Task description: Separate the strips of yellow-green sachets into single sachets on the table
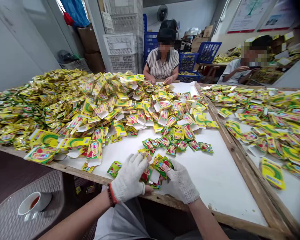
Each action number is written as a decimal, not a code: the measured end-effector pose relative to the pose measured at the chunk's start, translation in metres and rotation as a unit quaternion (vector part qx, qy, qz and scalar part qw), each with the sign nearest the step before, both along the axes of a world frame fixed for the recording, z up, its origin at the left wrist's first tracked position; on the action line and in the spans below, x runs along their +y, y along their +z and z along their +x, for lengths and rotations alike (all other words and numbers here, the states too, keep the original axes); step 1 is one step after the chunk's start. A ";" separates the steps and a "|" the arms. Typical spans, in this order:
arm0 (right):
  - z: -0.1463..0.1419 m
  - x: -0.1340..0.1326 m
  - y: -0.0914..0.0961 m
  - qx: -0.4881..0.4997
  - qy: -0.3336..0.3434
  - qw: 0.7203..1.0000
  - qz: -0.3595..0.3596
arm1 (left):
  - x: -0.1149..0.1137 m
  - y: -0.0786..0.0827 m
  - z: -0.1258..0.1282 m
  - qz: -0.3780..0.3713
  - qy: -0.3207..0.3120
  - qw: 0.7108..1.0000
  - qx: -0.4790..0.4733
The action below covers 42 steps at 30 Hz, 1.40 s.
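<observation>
Both my hands wear white knit gloves and meet at the near edge of the white table [215,180]. My left hand [129,178] is closed round a small stack of green and yellow sachets [150,175]. My right hand [180,181] pinches one sachet [162,164] at the top of that stack. A short row of loose green sachets [176,144] lies just beyond my fingers. A single sachet [114,168] rests left of my left hand.
A big heap of yellow sachets [52,103] covers the table's left and far side. A wooden rail [230,143] divides off a second table with more packets [272,123]. Two people sit at the far end. A white cup [33,204] stands on a tray at lower left.
</observation>
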State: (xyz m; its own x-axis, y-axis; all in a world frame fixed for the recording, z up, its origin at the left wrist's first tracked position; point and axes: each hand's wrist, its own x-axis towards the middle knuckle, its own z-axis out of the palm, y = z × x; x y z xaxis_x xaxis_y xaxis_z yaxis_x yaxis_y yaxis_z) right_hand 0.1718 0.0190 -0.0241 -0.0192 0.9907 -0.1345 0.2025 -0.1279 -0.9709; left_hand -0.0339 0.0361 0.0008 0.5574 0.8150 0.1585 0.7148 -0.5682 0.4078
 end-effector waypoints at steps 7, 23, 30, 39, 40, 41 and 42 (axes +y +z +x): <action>0.009 -0.008 0.008 0.095 -0.058 0.994 -0.018 | 0.004 -0.008 0.012 0.024 0.032 0.995 0.088; 0.011 0.002 0.021 -0.280 0.097 0.954 0.046 | 0.003 -0.004 0.038 0.017 -0.055 0.989 0.133; 0.004 0.006 0.015 -0.202 0.053 0.977 0.041 | 0.005 -0.008 0.025 0.022 0.081 0.984 0.155; 0.012 0.009 0.032 -0.210 0.139 0.967 0.038 | 0.002 -0.017 0.019 0.026 0.044 0.998 0.043; 0.013 0.011 0.035 -0.231 0.152 0.960 0.041 | 0.001 -0.018 0.021 0.030 0.033 0.998 0.043; 0.013 0.012 0.037 -0.258 0.162 0.951 0.047 | 0.001 -0.019 0.023 0.033 0.024 0.998 0.049; 0.013 0.013 0.038 -0.286 0.168 0.942 0.054 | 0.001 -0.020 0.025 0.036 0.017 0.997 0.059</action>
